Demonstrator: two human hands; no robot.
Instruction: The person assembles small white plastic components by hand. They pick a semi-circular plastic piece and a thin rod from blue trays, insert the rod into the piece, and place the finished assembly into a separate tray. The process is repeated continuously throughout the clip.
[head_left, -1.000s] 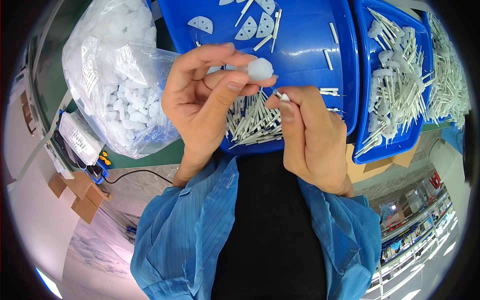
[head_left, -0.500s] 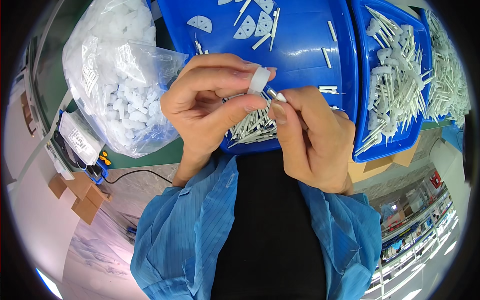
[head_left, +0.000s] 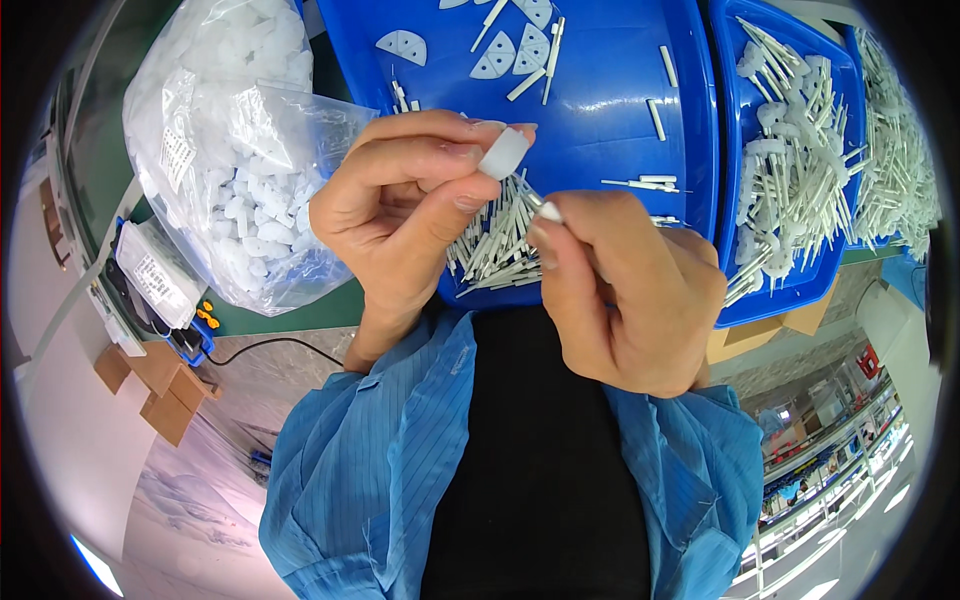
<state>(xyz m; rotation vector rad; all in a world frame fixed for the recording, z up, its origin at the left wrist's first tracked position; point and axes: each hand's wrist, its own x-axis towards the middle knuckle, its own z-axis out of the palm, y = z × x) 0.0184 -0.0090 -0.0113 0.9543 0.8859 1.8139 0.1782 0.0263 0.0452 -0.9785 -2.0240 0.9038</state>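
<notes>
Above the near edge of a blue tray (head_left: 600,110), my left hand (head_left: 400,190) pinches a whitish plastic piece (head_left: 503,153) between thumb and fingers, tilted, with its curved side showing. My right hand (head_left: 630,280) grips a thin white rod (head_left: 548,210) between thumb and forefinger; a slender shiny end points toward the plastic piece. A small gap seems to part the two. Beneath my hands lies a heap of white rods (head_left: 490,240) in the tray. Several fan-shaped white pieces (head_left: 405,46) with small holes lie farther back in it.
At left stands a clear plastic bag (head_left: 250,200) full of small white pieces. A second blue tray (head_left: 775,310) at right holds rods joined to white pieces, with another pile (head_left: 900,140) beyond. Cardboard (head_left: 165,390) and a black cable (head_left: 280,342) are at lower left.
My left hand has shifted slightly left with the plastic piece, which is now more tilted. My right hand has moved slightly down, and the rod's tip has drawn away from the piece.
</notes>
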